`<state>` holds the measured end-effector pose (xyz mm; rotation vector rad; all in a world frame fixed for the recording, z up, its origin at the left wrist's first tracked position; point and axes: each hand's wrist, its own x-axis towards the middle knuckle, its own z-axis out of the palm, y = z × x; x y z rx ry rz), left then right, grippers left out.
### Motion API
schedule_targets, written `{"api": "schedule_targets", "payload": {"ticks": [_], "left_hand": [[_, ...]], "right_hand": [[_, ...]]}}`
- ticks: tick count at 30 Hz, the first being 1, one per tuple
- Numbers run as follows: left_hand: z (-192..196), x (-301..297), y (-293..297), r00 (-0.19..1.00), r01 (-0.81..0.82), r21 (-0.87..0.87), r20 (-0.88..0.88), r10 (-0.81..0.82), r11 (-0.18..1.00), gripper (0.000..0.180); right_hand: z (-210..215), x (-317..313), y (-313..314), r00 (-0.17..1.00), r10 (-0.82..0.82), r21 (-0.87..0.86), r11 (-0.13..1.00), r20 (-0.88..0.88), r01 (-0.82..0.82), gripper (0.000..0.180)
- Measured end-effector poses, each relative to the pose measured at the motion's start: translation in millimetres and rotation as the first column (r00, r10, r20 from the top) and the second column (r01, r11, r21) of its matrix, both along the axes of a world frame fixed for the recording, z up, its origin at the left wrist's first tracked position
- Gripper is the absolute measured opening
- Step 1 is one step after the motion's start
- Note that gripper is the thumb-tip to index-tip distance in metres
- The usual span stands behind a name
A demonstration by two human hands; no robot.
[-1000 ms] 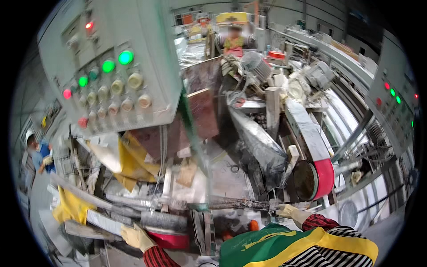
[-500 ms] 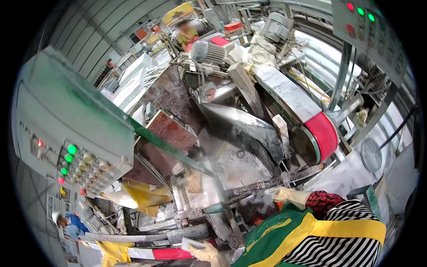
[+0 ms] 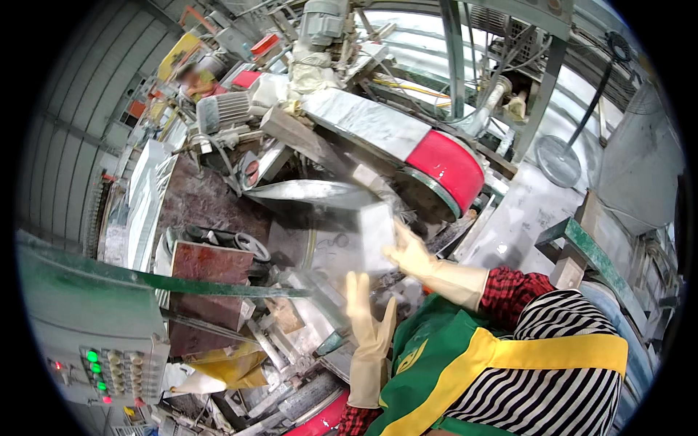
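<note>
In our right hand, in a cream glove, we grip a pale rectangular slab by its right edge. The slab is in the middle of the scene, just beyond our left hand, and slightly blurred. Our left hand, gloved alike, is spread, fingers apart and pointing away from us, with nothing in its grasp; we cannot tell whether its fingertips touch the slab's near edge.

Both wrists end in red-and-black checked sleeves, and between them and us lies a green apron with yellow trim over black-and-white stripes.

Beyond the slab, toward the far right, we see a belt with a marbled white stretch and a red section curving around its near end. A wooden beam slants along its left side, and a grey motor sits farther off.

To our left stands a reddish-brown panel; nearer, a control cabinet shows lit green and red lamps. A yellow cloth hangs between the cabinet and our left hand. At the far left we see another person.
</note>
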<state>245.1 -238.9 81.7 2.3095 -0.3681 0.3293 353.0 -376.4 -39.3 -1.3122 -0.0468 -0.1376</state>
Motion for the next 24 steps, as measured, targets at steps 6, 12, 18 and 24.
{"api": "schedule_targets", "payload": {"ticks": [6, 12, 18, 24], "left_hand": [[-50.1, -40.3, 59.8, 0.946, -0.246, -0.044, -0.230, 0.230, 0.968, 0.059], [-78.2, -89.6, 118.8, 0.657, -0.692, -0.213, -0.583, 0.478, 0.690, 0.055], [-79.0, -101.5, 141.6, 0.580, -0.803, -0.288, -0.579, 0.573, 0.522, 0.053], [-61.9, -117.9, 178.1, 0.548, -0.823, -0.270, -0.610, 0.573, 0.499, 0.050]], "right_hand": [[39.0, 98.2, -100.4, 0.790, -0.469, -0.446, 0.850, -0.395, 0.282, 0.092], [-0.8, 166.5, -141.9, 0.740, -0.576, -0.481, 0.787, -0.347, 0.387, 0.091], [-9.7, 181.0, -144.1, 0.745, -0.467, -0.533, 0.827, -0.477, 0.177, 0.081], [-78.7, 179.9, -193.7, 0.797, -0.589, -0.216, 0.802, -0.135, 0.557, 0.038]]}}
